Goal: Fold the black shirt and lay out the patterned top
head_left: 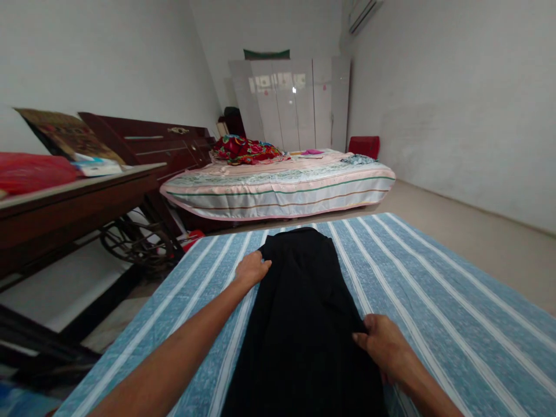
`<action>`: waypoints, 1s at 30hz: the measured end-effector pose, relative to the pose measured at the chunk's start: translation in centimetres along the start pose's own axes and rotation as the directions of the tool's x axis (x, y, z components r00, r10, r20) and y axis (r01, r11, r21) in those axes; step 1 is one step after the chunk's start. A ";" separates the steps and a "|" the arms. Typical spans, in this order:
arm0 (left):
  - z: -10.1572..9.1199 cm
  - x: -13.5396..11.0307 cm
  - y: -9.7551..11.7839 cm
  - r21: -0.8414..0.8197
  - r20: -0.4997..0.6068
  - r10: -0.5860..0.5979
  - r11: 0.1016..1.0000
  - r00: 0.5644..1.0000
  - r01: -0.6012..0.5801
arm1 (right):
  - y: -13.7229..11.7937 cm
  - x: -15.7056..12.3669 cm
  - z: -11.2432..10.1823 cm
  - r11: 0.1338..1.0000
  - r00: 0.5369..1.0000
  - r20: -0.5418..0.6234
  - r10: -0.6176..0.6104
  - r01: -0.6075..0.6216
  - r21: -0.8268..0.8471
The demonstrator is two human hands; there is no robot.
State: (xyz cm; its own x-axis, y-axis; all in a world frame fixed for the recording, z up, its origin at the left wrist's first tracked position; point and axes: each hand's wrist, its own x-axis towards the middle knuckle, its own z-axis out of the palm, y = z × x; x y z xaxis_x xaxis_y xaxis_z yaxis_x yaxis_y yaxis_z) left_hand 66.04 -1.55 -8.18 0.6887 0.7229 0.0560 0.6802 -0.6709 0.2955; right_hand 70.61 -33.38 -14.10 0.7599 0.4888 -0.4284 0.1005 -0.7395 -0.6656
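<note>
Black garment (304,324) on striped cloth (438,289) is being grasped: upper left edge by grip of left hand (252,270), right edge lower down by right hand (386,343).

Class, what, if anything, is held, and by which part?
A black garment: the left hand grips its left edge near the far end; the right hand its right edge, nearer the camera.

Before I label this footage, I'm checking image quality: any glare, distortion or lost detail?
Head view: glare on the glossy wardrobe; head view: the far bed looks bowed, probably lens distortion; head view: the black garment is so dark its folds barely show.
</note>
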 end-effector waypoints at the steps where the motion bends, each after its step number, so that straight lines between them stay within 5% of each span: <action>1: 0.0 -0.6 -0.9 -0.002 0.039 -0.041 0.999 0.998 0.041 | 0.1 0.0 0.1 1.000 1.000 -0.001 -0.009 0.009 0.006; 6: 0.8 -2.5 -2.6 -0.093 0.215 -0.147 0.981 0.965 0.170 | 0.5 -0.1 0.3 0.999 0.999 -0.012 -0.038 0.038 0.032; 10: 1.3 -2.8 -2.7 -0.123 0.215 -0.124 0.981 0.969 0.153 | 0.5 -0.1 0.3 0.998 0.998 -0.036 -0.052 0.052 -0.020; 20: 1.7 -5.1 -2.7 0.150 0.022 0.134 0.979 0.991 -0.136 | 0.6 -0.2 0.2 0.999 0.998 -0.044 -0.047 0.047 0.001; 30: 3.3 -4.5 -1.3 0.206 0.074 0.364 0.905 0.928 -0.372 | 0.5 0.2 -0.1 0.983 0.983 -0.150 -0.103 0.078 -0.168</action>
State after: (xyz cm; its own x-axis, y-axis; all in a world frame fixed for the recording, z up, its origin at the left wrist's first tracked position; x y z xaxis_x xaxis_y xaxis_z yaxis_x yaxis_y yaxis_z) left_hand 62.84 -4.48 -11.94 0.9057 0.4144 0.0894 0.4115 -0.9100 0.0502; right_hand 70.86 -33.71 -14.44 0.8330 0.4878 -0.2612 0.2656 -0.7666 -0.5846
